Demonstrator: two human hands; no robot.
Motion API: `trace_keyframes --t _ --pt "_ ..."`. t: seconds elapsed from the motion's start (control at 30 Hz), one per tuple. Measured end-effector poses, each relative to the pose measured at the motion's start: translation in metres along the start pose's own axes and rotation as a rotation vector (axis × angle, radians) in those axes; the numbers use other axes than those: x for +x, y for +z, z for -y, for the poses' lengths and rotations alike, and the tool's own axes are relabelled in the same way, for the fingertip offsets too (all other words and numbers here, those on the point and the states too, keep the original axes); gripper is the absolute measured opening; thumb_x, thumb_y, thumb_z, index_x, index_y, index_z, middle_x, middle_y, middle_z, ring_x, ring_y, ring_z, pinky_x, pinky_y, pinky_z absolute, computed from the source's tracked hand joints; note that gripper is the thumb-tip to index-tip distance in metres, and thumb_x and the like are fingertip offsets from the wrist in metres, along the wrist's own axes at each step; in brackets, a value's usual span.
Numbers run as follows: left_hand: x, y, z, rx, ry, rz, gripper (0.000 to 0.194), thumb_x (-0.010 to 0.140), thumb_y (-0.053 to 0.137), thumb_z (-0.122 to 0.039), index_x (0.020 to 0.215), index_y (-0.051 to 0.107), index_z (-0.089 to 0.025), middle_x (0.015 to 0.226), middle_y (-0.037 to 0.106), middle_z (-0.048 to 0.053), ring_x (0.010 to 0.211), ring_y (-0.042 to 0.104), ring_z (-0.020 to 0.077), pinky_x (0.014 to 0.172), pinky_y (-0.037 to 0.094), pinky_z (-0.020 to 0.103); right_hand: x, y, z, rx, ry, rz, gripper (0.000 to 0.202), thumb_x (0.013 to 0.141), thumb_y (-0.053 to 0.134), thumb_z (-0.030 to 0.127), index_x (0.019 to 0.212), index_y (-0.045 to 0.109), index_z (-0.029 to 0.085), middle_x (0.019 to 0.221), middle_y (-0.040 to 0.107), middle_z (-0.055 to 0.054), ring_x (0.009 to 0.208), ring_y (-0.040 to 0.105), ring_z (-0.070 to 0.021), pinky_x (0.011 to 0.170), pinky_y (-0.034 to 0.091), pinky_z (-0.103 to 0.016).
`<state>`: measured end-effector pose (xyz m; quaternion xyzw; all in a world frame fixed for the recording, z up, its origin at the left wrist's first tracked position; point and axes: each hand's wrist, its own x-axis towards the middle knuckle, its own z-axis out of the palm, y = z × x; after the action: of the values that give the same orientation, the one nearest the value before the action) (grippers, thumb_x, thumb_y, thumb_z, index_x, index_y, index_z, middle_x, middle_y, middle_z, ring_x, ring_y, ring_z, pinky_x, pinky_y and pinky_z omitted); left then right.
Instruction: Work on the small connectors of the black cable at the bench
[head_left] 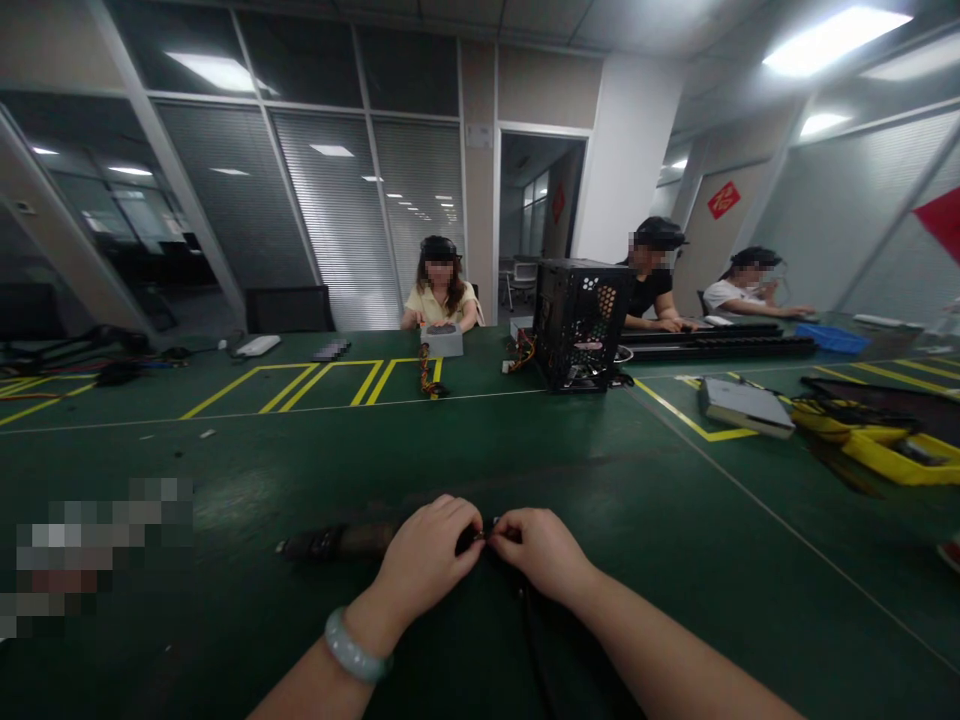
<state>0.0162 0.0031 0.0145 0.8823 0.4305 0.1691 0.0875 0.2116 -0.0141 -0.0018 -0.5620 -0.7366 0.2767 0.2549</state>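
A dark electric screwdriver [352, 542] lies along the green table in front of me, its metal tip pointing left. My left hand [431, 545], with a pale bangle on the wrist, is closed around its rear end. Fingertips of my right hand [536, 545] are pinched at the same end, close to the left fingertips, on what looks like the cable's plug; the fingers mostly hide it. From there a black cable [534, 640] runs down toward me.
Across the green table [300, 470] stands a black computer case [581, 325]. A grey metal box [746, 405] and yellow trays [896, 455] are at right. A person [442, 285] opposite handles a power supply [442, 340] with bundled wires. Two more people sit at far right, near a blue basket [831, 338].
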Motion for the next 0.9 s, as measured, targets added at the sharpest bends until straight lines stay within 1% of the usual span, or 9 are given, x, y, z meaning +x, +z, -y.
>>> trace_keyframes --t 0.17,0.27,0.4,0.47,0.6,0.73,0.9 --pt "-0.0041 -0.0032 0.0004 0.001 -0.023 -0.003 0.017 0.086 0.059 -0.028 0.101 0.057 -0.023 0.103 0.061 0.002 0.095 0.056 0.0204 0.080 0.043 0.032 -0.0002 0.0012 -0.0007 -0.014 -0.004 -0.002 0.017 0.087 0.059 0.030 0.085 0.074 0.022 0.080 0.073 0.000 0.072 0.064 -0.0151 0.063 0.040 -0.022" --pt "-0.0059 -0.0055 0.0018 0.009 -0.023 -0.004 0.017 0.086 0.059 -0.029 0.103 0.057 -0.024 0.104 0.061 0.001 0.095 0.057 0.0202 0.082 0.043 0.032 -0.0007 0.0009 0.0002 0.006 -0.011 0.003 0.018 0.087 0.058 0.030 0.085 0.074 0.022 0.081 0.073 0.000 0.072 0.065 -0.0145 0.062 0.039 -0.021" --pt "-0.0069 -0.0083 0.0027 0.016 0.007 -0.031 0.016 0.086 0.060 -0.028 0.102 0.058 -0.025 0.105 0.062 0.001 0.097 0.057 0.0200 0.086 0.043 0.033 -0.0011 0.0002 0.0017 0.012 -0.011 -0.003 0.017 0.087 0.058 0.029 0.083 0.074 0.022 0.078 0.072 0.001 0.069 0.064 -0.0138 0.060 0.038 -0.021" --pt "-0.0071 -0.0093 0.0020 0.012 0.019 -0.034 0.014 0.086 0.060 -0.027 0.100 0.059 -0.025 0.106 0.062 0.001 0.097 0.057 0.0197 0.085 0.043 0.032 -0.0010 0.0003 0.0018 0.014 -0.012 -0.002 0.018 0.087 0.058 0.029 0.083 0.074 0.022 0.079 0.073 0.000 0.070 0.064 -0.0142 0.060 0.038 -0.021" --pt "-0.0073 -0.0095 -0.0001 0.009 0.025 -0.017 0.010 0.087 0.057 -0.024 0.097 0.060 -0.024 0.105 0.062 0.000 0.094 0.058 0.0188 0.084 0.044 0.032 -0.0006 0.0010 0.0007 0.015 -0.001 0.010 0.018 0.088 0.058 0.030 0.086 0.074 0.022 0.080 0.073 0.000 0.071 0.064 -0.0148 0.062 0.040 -0.021" --pt "-0.0073 -0.0081 0.0000 0.009 0.026 0.001 0.010 0.088 0.054 -0.023 0.096 0.060 -0.024 0.107 0.063 0.001 0.098 0.058 0.0197 0.087 0.043 0.034 -0.0004 0.0013 0.0003 0.022 0.006 0.009 0.017 0.087 0.059 0.029 0.084 0.074 0.022 0.081 0.073 0.000 0.071 0.064 -0.0149 0.061 0.040 -0.021" --pt "-0.0066 -0.0075 0.0001 -0.013 0.024 0.003 0.011 0.087 0.055 -0.022 0.097 0.060 -0.024 0.104 0.063 0.000 0.095 0.058 0.0192 0.084 0.044 0.033 0.0003 0.0016 -0.0001 0.029 -0.006 0.007 0.017 0.087 0.059 0.029 0.083 0.074 0.022 0.082 0.073 0.000 0.074 0.065 -0.0152 0.061 0.040 -0.020"
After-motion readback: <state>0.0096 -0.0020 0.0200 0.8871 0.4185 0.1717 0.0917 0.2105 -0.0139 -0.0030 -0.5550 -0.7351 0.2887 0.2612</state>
